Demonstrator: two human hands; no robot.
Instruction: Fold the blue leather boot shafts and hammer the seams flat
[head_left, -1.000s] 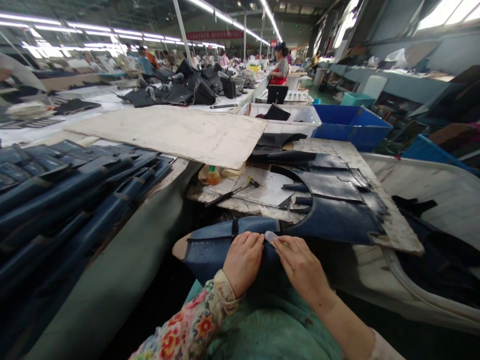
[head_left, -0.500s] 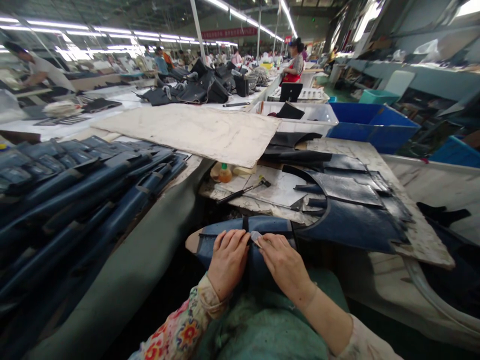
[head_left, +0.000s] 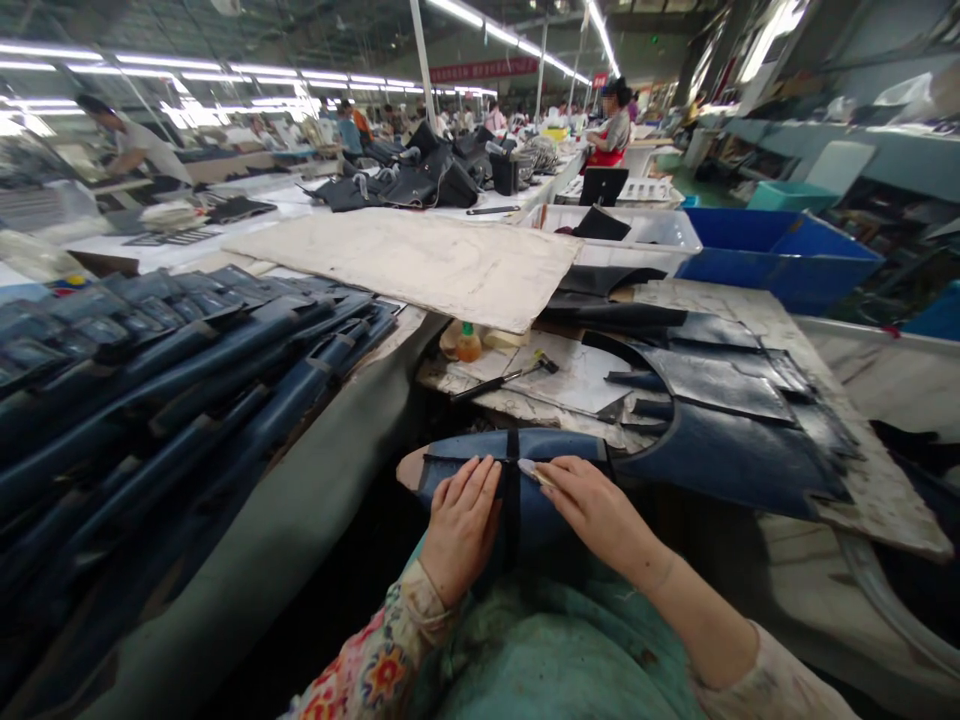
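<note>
A blue leather piece (head_left: 555,525) with black strips crossing on it lies over my lap, its pale tip pointing left. My left hand (head_left: 463,525) rests on it with the fingers laid flat along the dark strip, left of the crossing. In my right hand (head_left: 600,515) is a small pale flat tool (head_left: 529,468), pinched between the fingers. Its whitish rounded end lies at the strip, just right of the crossing; the rest is hidden by my fingers. Ahead, a hammer (head_left: 510,378) with a black handle lies on the worn work board (head_left: 431,376).
Beside the hammer stands an orange bottle with a green cap (head_left: 468,345). Blue leather panels (head_left: 720,420) overlap on the right; stacked blue pieces (head_left: 247,340) cover the left table. A pale board (head_left: 420,260), a white bin (head_left: 660,235) and a blue bin (head_left: 780,255) stand beyond. Co-workers are farther off.
The whole scene has shifted rightward in view. My hands are slightly farther apart, uncovering the strip crossing. The pale tool has tilted flatter and points left.
</note>
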